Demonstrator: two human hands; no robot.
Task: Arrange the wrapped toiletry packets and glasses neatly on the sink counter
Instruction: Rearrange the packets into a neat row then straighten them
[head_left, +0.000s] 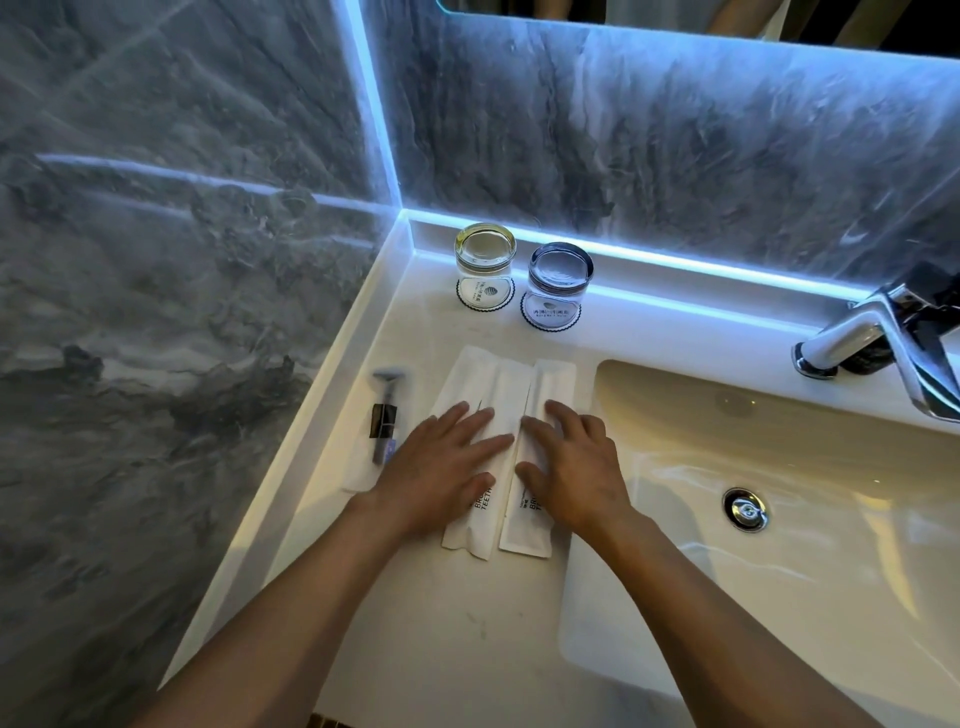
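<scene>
Three long white wrapped packets lie side by side on the white sink counter (467, 649): a left packet (462, 371), a middle toothbrush packet (506, 384) and a right toothbrush packet (553, 382). My left hand (441, 467) rests flat on the left and middle packets, fingers spread. My right hand (576, 462) lies flat on the right packet. A razor in a clear wrapper (385, 413) lies to the left, beside the wall. Two upturned glasses stand on round coasters at the back: a yellowish one (484, 262) and a bluish one (558, 283).
The basin (779, 519) with its drain (745, 510) fills the right side, its edge right beside the right packet. A chrome faucet (872, 338) stands at the back right. Grey marble walls close the left and back, with a lit strip along the ledge.
</scene>
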